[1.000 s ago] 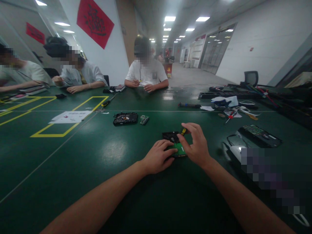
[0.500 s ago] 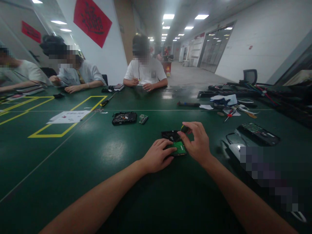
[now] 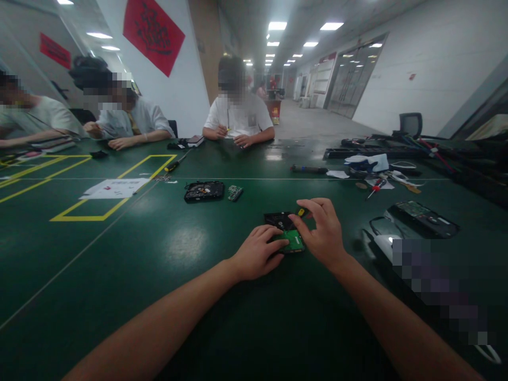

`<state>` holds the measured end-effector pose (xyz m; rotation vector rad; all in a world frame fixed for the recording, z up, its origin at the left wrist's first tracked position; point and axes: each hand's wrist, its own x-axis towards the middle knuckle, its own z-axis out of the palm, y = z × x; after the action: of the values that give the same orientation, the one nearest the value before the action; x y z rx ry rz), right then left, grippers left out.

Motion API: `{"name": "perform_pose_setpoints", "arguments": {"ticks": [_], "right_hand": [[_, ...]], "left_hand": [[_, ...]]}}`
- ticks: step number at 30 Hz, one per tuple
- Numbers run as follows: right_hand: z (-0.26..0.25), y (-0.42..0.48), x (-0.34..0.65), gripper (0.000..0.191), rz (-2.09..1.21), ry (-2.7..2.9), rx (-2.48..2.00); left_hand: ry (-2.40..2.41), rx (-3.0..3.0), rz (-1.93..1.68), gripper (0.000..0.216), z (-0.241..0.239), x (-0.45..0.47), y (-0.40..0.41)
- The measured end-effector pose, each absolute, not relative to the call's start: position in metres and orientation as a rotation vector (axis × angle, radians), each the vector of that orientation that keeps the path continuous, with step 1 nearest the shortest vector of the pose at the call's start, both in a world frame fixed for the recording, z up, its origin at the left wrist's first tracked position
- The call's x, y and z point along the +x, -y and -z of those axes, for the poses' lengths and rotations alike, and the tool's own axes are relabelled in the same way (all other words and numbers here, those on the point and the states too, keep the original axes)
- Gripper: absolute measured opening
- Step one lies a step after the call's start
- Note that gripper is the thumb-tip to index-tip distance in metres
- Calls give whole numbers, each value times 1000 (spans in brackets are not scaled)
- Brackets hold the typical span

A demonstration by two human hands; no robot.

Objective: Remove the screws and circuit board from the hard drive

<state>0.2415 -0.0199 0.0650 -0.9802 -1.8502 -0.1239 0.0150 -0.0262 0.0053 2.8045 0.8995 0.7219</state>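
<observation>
A black hard drive (image 3: 280,221) with a green circuit board (image 3: 294,242) lies on the green table (image 3: 166,254) in front of me. My left hand (image 3: 256,253) rests on the drive's left side, fingers curled over its edge and holding it down. My right hand (image 3: 323,233) is pinched round a small yellow-and-black screwdriver (image 3: 300,212), its tip down over the drive's top.
Another opened drive (image 3: 203,191) and a loose circuit board (image 3: 235,192) lie farther out. A paper sheet (image 3: 113,188) sits in a yellow-taped box. Tools and drives (image 3: 423,217) crowd the right side. Three people sit at the far edge, hands on the table.
My right hand has shifted slightly on the screwdriver, whose yellow part shows again. My left hand stays on the drive.
</observation>
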Motion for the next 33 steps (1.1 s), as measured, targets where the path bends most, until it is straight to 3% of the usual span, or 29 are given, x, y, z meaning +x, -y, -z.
{"name": "perform_pose_setpoints", "arguments": {"ticks": [20, 25, 30, 33], "right_hand": [[-67, 20, 242, 44, -20, 1911, -897], [-63, 18, 242, 34, 66, 1851, -963], [-62, 19, 243, 51, -15, 1854, -930], [-64, 20, 243, 46, 32, 1891, -916]], "left_hand": [[-895, 2805, -724, 42, -7, 14, 26], [-897, 2799, -731, 42, -5, 14, 26], [-904, 2810, -734, 42, -3, 15, 26], [-898, 2816, -736, 42, -3, 15, 26]]}}
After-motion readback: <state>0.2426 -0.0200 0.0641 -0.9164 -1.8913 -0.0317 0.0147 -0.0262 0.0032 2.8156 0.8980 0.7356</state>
